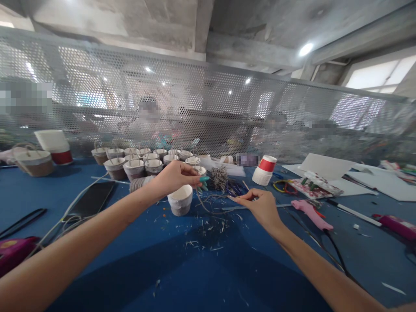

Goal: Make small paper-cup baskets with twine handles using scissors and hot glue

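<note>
My left hand (182, 175), with teal nails, is closed in a pinch above a small white and grey cup (180, 201) standing upright on the blue table. A thin grey-brown cord (202, 203) hangs from its fingers and curves across the table to the right. My right hand (260, 206) is closed too, its fingertips pinching what looks like the other end of that cord. Behind the hands lies a tangled bundle of cord (219, 178).
Several cups with cord handles (134, 169) stand at the back left. A phone (92, 199) lies at left, a pink glue gun (312, 213) at right. Stacked red and white cups (264, 171) stand before the perforated screen (208, 112). Scraps (211, 229) litter the table.
</note>
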Tool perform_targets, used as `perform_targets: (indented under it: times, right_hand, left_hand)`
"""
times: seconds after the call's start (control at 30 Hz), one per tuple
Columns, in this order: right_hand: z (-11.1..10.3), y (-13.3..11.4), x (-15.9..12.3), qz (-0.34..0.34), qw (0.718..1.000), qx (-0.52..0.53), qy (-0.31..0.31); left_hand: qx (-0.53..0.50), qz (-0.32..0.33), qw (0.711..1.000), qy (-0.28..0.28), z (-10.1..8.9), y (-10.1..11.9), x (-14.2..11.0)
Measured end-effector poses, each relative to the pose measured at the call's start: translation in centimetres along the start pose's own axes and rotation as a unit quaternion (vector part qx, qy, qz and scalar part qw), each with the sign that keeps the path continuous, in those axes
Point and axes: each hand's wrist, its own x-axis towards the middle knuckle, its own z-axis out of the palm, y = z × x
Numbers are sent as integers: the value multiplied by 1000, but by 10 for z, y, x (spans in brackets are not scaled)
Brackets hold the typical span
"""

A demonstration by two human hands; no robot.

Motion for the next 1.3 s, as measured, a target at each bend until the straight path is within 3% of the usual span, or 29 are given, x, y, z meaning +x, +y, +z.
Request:
perform_targets:
  times: [0.33,0.57,1.07,1.3]
  right_hand:
    - [7,8,-2,-55,997,15,-48]
    - [4,2,-2,-16,998,-48,-28]
    - [6,3,-5,17,999,-4,-40]
    - [6,4,-2,-62,997,-44,-25]
  left_hand:
    - [11,5,1000,-9,0,-2,2]
    - [16,8,1000,-17,1,-3,2]
    - [12,15,1000,-5,3,-1,-1]
    - [23,12,999,34,4,2,-2]
